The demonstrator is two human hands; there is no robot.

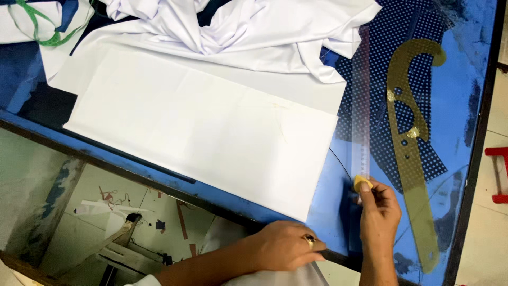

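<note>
My right hand pinches a small yellow piece of tailor's chalk at the near end of a long clear ruler, which lies on the blue table. Left of the ruler, a folded white fabric panel lies flat, with loose white cloth bunched behind it. My left hand, wearing a ring, rests with curled fingers on the table's near edge, holding nothing that I can see.
A yellowish transparent curve ruler lies right of the clear ruler, over dark dotted fabric. A green measuring tape sits at the far left corner. Below the table edge are floor and scraps; a red object stands at the right.
</note>
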